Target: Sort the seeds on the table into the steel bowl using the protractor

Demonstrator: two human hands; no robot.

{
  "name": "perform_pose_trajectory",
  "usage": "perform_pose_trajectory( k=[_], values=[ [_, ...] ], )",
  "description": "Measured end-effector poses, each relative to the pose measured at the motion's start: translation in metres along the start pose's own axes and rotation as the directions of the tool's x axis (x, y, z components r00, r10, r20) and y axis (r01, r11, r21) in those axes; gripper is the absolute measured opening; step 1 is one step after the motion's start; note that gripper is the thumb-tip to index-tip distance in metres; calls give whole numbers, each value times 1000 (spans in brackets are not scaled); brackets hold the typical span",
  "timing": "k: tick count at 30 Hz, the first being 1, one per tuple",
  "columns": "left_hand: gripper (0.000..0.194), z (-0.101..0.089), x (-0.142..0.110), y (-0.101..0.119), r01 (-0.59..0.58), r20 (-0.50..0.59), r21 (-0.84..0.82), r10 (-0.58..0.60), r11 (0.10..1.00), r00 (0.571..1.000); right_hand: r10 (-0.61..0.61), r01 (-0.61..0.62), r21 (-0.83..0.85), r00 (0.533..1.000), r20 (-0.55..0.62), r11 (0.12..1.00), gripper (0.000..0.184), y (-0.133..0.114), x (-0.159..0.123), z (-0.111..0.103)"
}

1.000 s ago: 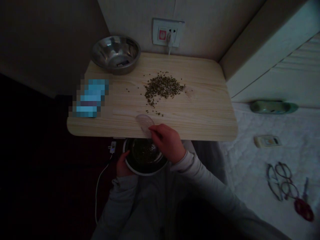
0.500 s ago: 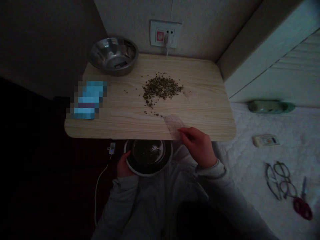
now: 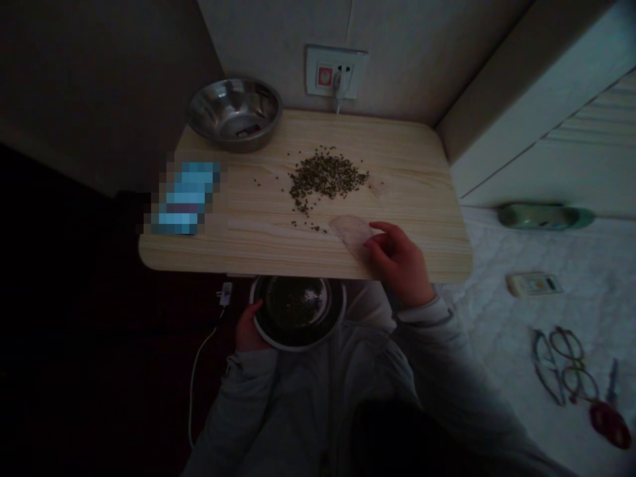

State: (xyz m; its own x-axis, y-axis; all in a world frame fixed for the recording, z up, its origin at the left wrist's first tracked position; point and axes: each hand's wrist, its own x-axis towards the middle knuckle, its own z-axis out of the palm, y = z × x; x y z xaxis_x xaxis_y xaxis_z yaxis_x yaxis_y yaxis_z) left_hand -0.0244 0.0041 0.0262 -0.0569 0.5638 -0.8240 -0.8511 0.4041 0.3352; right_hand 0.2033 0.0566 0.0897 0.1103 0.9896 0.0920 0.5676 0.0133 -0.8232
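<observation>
A pile of small dark green beans [image 3: 325, 177] lies in the middle of a light wooden table [image 3: 417, 199]. My right hand [image 3: 397, 262] rests near the table's front edge, fingers pinched on a thin translucent card [image 3: 352, 232] whose far end sits just below the pile. Under the table's front edge my left hand [image 3: 247, 328] grips the rim of a steel bowl [image 3: 297, 311] that holds some beans.
An empty steel bowl [image 3: 233, 114] stands at the table's back left, below a wall socket [image 3: 334, 71] with a plug in it. A blurred blue object [image 3: 185, 197] lies at the left edge. On the bed to the right lie glasses [image 3: 561, 364], scissors [image 3: 609, 414] and a small box [image 3: 534, 285].
My right hand carried the card from above the lower bowl to the right and then forward onto the table toward the beans. The left hand and its bowl stayed put.
</observation>
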Motion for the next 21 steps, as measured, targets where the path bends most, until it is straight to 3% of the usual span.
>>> perform_pose_trajectory(
  k=[3, 9, 21],
  values=[
    [28, 10, -5, 1, 88, -94, -14, -89, 996, 992, 1, -2, 14, 998, 57, 1000, 31, -1, -1, 1],
    [31, 18, -10, 1, 56, -170, -23, -59, 998, 984, 5, -14, 95, 996, 92, 995, 30, -2, -3, 0],
    [24, 8, 0, -2, 88, -101, -16, -89, 996, 991, -39, 19, 122, 986, 162, 992, 28, -13, -6, 9]
  ],
)
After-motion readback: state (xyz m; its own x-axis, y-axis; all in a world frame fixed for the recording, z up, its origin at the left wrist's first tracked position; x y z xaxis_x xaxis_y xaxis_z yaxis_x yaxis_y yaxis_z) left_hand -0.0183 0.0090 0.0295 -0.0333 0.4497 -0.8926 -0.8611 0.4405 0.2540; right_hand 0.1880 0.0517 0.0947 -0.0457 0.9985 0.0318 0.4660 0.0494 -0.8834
